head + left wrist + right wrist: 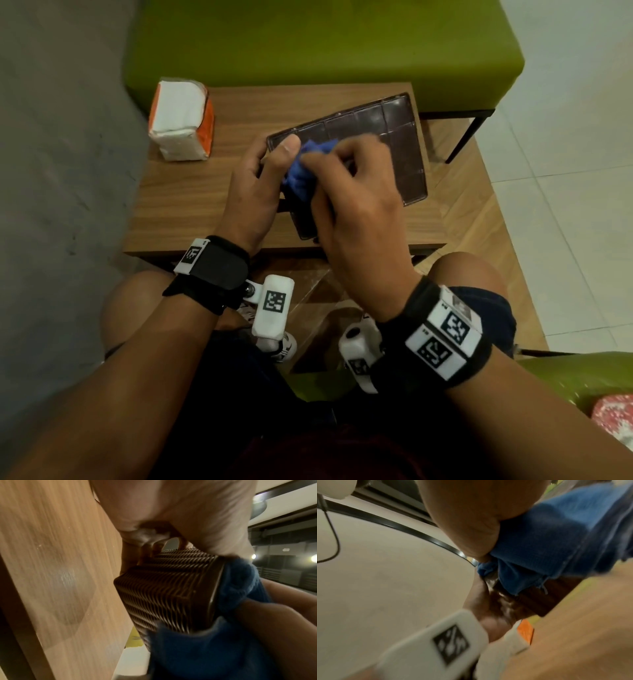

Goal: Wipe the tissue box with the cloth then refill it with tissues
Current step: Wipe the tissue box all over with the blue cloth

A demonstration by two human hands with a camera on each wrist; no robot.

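Note:
A dark brown woven tissue box (pixel 383 137) lies on the wooden table (pixel 191 205). My left hand (pixel 260 178) grips its near left end, thumb on top; the woven end wall (pixel 168 591) shows under my palm in the left wrist view. My right hand (pixel 356 192) clutches a crumpled blue cloth (pixel 301 171) and presses it onto the box beside the left thumb. The cloth (pixel 240 585) wraps over the box's edge. In the right wrist view the cloth (pixel 547 547) covers the brown box (pixel 530 601). A white and orange tissue pack (pixel 181 120) stands at the table's far left.
A green upholstered bench (pixel 308 44) sits right behind the table. A grey wall runs along the left, and white floor tiles lie to the right. My knees are under the table's near edge. Bare tabletop lies between the pack and the box.

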